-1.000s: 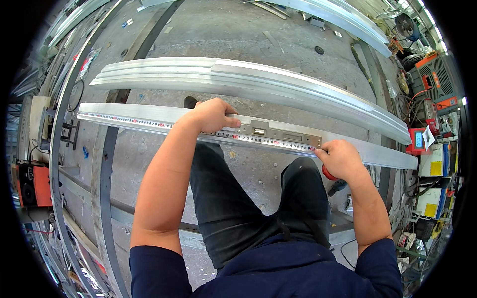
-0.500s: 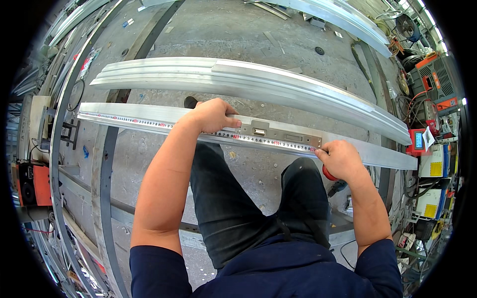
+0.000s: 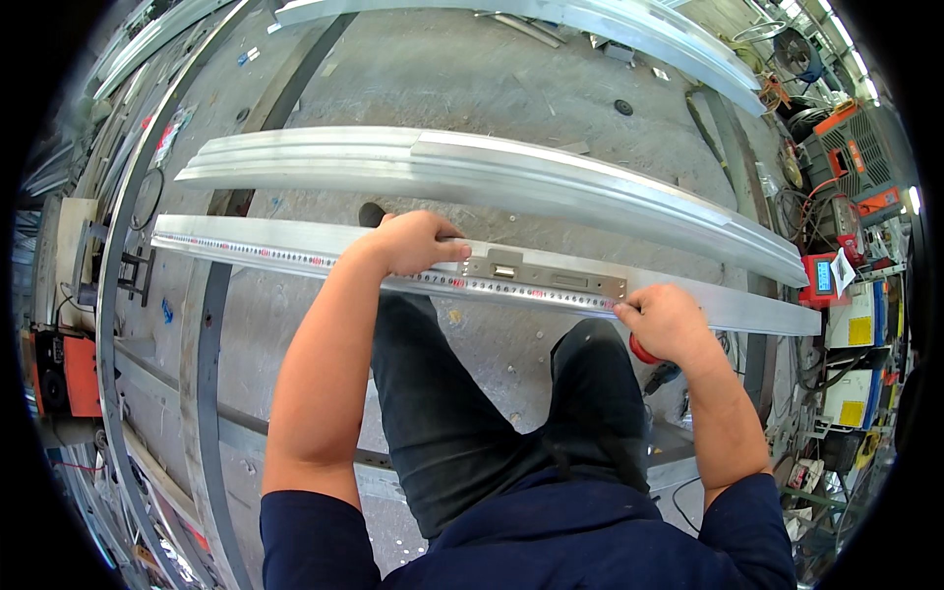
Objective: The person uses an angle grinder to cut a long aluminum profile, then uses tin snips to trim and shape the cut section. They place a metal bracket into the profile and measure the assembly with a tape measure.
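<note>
A long silver aluminium profile lies across in front of me. Along its near edge stretches a tape measure's white blade. Flat on the profile, just beyond the blade, rests a metal plate with cutouts. My left hand is closed on the plate's left end, thumb on top, and covers part of the blade. My right hand is closed on the tape measure close to the plate's right end; part of its red case shows under the palm.
A second stack of profiles lies beyond, with more profiles at the far edge. Steel rack beams carry the work. At right stand a red device with a screen and an orange-grey machine.
The view has shifted slightly, so the profiles sit a little lower in the picture. Both hands keep their places at the plate and the tape measure.
</note>
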A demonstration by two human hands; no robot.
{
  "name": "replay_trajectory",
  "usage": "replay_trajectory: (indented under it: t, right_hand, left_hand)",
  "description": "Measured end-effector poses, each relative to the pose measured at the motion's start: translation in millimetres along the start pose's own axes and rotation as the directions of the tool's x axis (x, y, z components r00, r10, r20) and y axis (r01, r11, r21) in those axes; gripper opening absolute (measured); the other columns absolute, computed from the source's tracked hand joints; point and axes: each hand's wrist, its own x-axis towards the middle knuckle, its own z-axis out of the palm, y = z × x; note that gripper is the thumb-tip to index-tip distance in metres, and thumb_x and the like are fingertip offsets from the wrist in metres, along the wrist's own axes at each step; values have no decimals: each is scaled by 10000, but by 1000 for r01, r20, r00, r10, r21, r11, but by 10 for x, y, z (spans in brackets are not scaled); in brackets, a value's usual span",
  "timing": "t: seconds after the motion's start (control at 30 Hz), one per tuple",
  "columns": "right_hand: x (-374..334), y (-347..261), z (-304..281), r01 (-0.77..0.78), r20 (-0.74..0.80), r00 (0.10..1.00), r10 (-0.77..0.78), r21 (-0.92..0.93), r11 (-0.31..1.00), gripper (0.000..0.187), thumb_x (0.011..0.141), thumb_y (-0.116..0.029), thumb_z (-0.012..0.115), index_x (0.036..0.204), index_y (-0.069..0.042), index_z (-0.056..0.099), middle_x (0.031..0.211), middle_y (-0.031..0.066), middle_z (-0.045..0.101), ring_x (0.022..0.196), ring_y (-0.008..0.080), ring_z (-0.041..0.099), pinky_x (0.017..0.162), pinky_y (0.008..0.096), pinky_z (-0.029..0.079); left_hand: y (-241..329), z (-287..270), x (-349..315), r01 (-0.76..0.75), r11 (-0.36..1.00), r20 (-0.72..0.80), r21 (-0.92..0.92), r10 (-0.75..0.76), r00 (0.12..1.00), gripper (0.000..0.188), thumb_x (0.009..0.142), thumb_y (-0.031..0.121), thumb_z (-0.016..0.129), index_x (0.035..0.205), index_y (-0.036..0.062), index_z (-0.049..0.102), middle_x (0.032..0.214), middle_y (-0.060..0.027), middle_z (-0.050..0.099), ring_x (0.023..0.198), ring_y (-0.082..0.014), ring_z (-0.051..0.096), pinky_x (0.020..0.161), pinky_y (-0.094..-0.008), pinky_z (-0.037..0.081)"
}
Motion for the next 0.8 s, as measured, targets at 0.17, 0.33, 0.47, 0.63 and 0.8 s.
replay_trajectory:
  t: [0.17, 0.33, 0.47, 0.63, 0.8]
  right_hand:
    - [-85, 226, 36, 138, 224, 947, -229, 359, 923, 283, 945, -306, 717, 931, -27, 763, 721, 120, 707, 663, 198, 650, 675, 373, 534]
    - [-286, 275, 62, 136, 359, 882, -305, 428, 894, 284, 957, -323, 707, 1022, -53, 766, 786, 119, 718, 713, 200, 639, 724, 357, 531]
    - [-343, 525, 142, 163, 454, 826, -334, 375, 912, 369, 961, -414, 661, 1069, -81, 778, 948, 172, 752, 889, 325, 705, 818, 408, 547]
    - [-542, 761, 316, 208, 547, 750, -372, 339, 918, 411, 963, -442, 657, 1195, -118, 759, 1129, 144, 757, 1060, 313, 705, 930, 404, 539]
    - [-828, 916, 508, 221, 468, 783, -410, 406, 887, 372, 989, -380, 659, 1204, -91, 752, 1033, 107, 768, 931, 229, 707, 849, 346, 552]
  left_hand:
    - [-198, 189, -221, -82, 978, -286, -191, 24, 958, 534, 988, 388, 657, 1343, -10, 640, 1307, -221, 680, 1195, -360, 649, 1041, -413, 488]
    - [15, 369, -1197, -57, 966, -387, 252, 154, 909, 544, 818, 517, 798, 1049, 27, 757, 958, -190, 748, 992, -406, 691, 917, -483, 530]
    - [-51, 626, -1750, -7, 932, -136, 363, 60, 989, 525, 771, 519, 829, 990, 48, 748, 890, -161, 748, 873, -366, 723, 782, -454, 563]
    - [-61, 979, -2099, 93, 856, -109, 508, -42, 993, 447, 884, 515, 725, 832, 72, 705, 824, -128, 727, 812, -343, 711, 728, -452, 553]
    - [395, 1016, -2022, -117, 800, -120, 588, 229, 966, 447, 945, 513, 656, 770, 102, 653, 766, -98, 701, 773, -325, 703, 671, -452, 540]
